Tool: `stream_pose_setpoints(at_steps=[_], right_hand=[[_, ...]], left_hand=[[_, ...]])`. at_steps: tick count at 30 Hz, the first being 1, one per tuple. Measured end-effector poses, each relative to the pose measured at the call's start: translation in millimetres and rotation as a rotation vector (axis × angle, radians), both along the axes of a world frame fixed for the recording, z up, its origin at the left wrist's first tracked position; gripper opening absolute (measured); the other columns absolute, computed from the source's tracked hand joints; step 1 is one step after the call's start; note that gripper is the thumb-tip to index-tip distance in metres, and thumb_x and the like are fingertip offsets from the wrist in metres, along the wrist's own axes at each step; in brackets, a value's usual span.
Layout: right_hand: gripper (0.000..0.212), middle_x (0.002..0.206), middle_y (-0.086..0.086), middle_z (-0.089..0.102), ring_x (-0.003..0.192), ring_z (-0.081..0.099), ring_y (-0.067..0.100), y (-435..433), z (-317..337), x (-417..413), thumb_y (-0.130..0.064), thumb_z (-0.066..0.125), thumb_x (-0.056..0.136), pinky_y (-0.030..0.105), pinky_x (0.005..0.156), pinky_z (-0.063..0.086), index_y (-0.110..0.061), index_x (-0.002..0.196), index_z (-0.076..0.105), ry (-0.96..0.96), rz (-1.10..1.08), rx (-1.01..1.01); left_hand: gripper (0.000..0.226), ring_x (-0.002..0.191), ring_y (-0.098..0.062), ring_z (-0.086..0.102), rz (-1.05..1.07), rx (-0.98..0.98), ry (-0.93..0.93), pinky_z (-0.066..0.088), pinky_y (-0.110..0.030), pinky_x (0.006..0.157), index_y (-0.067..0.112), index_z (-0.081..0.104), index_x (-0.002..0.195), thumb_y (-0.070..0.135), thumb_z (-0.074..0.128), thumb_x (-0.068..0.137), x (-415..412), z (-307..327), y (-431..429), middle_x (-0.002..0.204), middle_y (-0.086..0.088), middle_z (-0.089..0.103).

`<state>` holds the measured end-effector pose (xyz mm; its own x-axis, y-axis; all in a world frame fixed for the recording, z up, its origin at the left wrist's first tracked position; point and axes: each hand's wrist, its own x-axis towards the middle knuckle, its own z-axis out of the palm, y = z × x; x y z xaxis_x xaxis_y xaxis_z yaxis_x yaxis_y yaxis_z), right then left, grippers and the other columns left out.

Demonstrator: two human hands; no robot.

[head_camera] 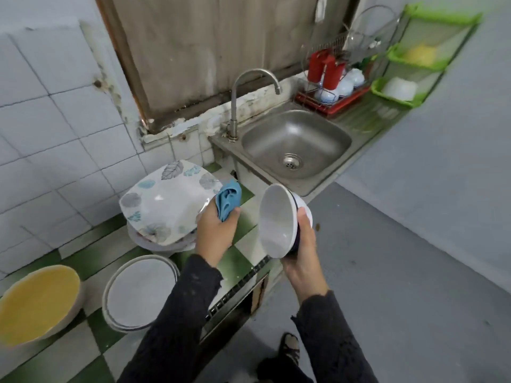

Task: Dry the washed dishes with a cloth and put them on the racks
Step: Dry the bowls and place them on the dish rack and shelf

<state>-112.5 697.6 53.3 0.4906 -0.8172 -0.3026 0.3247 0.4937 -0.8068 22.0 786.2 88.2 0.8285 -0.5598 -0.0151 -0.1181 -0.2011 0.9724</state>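
Head view: two hands up over the green-checked counter (237,261). The left hand (215,230) clenches one crumpled blue cloth (228,200). The right hand (301,255) grips one smooth white bowl (276,219), tipped on its side with a dark band outside, near the cloth but apart. One square leaf-print plate (163,200) tops a stack (154,246) at left. On the far rack (331,106) by the steel sink (293,145): two red cups (326,69), maybe three round bowls (343,85), though it's blurry there.

Steel sink (276,134) with curved faucet (234,103) beside green-checked counter (239,261), tiled wall (55,120).
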Motion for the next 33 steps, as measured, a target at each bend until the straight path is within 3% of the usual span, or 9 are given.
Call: stream_pose_setpoints(at_steps=[2,4,6,10,12,17,22,28,33], right_hand=[[0.073,0.140,0.013,0.059,0.125,0.060,0.032,-22.2,-1.5,-14.4,-0.059,0.074,0.083,0.056,0.099,0.052,-0.027,0.144,0.049,-0.027,-0.045,-0.044],[0.063,0.137,0.016,0.061,0.124,0.060,0.036,-54.0,-3.1,-34.0,-0.052,0.068,0.090,0.058,0.100,0.050,-0.026,0.144,0.050,-0.044,-0.115,-0.082],[0.070,0.138,0.015,0.061,0.126,0.059,0.038,-88.0,-1.6,-53.6,-0.052,0.068,0.088,0.058,0.098,0.052,-0.025,0.147,0.044,-0.059,-0.168,-0.070],[0.075,0.138,0.012,0.061,0.126,0.059,0.035,-162.8,5.2,-97.5,-0.055,0.069,0.086,0.057,0.098,0.051,-0.023,0.148,0.043,-0.018,-0.241,-0.107],[0.074,0.138,0.011,0.062,0.126,0.060,0.035,-195.8,10.0,-116.6,-0.056,0.071,0.085,0.062,0.101,0.048,-0.025,0.146,0.043,-0.016,-0.253,-0.136],[0.079,0.133,0.012,0.064,0.119,0.065,0.033,-288.7,23.3,-170.0,-0.055,0.077,0.079,0.052,0.091,0.057,-0.023,0.144,0.046,-0.002,-0.333,-0.154],[0.072,0.125,0.008,0.067,0.094,0.072,0.015,-364.7,38.4,-198.8,-0.050,0.076,0.078,0.033,0.068,0.057,-0.024,0.138,0.046,0.051,-0.394,-0.160],[0.054,0.118,0.001,0.068,0.093,0.070,0.012,-454.5,36.5,-200.1,-0.049,0.079,0.076,0.035,0.078,0.057,-0.031,0.118,0.051,0.074,-0.411,-0.170],[0.060,0.116,0.001,0.068,0.098,0.071,0.016,-533.1,31.0,-178.1,-0.054,0.085,0.072,0.043,0.089,0.060,-0.031,0.115,0.050,0.100,-0.411,-0.172]], left_hand=[[0.028,0.101,-0.011,0.060,-0.045,-0.009,-0.016,0.042,-0.016,0.087,0.017,0.058,0.122,0.012,0.062,0.094,-12.4,5.7,-25.0,0.107,0.006,0.063],[0.021,0.085,-0.001,0.058,-0.103,0.002,-0.047,0.038,-0.002,0.070,0.018,0.058,0.114,0.012,0.062,0.095,-29.1,10.2,-59.8,0.094,0.012,0.061],[0.018,0.082,0.000,0.056,-0.159,-0.005,-0.044,0.036,0.002,0.063,0.018,0.058,0.111,0.013,0.062,0.095,-42.1,11.0,-96.5,0.092,0.015,0.060],[0.014,0.082,-0.003,0.058,-0.227,-0.026,-0.043,0.045,-0.023,0.079,0.019,0.056,0.104,0.013,0.064,0.094,-76.5,12.1,-181.9,0.091,0.010,0.061],[0.015,0.087,-0.010,0.060,-0.251,-0.036,-0.055,0.044,-0.025,0.081,0.019,0.056,0.105,0.014,0.064,0.094,-94.3,14.0,-217.4,0.093,0.007,0.062],[0.015,0.094,-0.018,0.062,-0.345,-0.058,-0.055,0.048,-0.031,0.085,0.020,0.058,0.105,0.011,0.063,0.093,-142.7,9.8,-323.5,0.098,0.000,0.065],[0.017,0.095,-0.017,0.062,-0.394,-0.096,-0.061,0.044,-0.026,0.082,0.020,0.059,0.107,0.011,0.063,0.094,-165.7,12.0,-404.0,0.102,-0.001,0.066],[0.020,0.092,-0.011,0.060,-0.419,-0.063,-0.046,0.043,-0.025,0.083,0.028,0.056,0.106,0.012,0.060,0.095,-168.6,8.2,-493.9,0.098,0.007,0.064],[0.027,0.098,-0.014,0.060,-0.403,-0.062,-0.083,0.042,-0.024,0.086,0.014,0.061,0.122,0.013,0.061,0.095,-152.1,5.4,-583.7,0.106,0.003,0.064]])
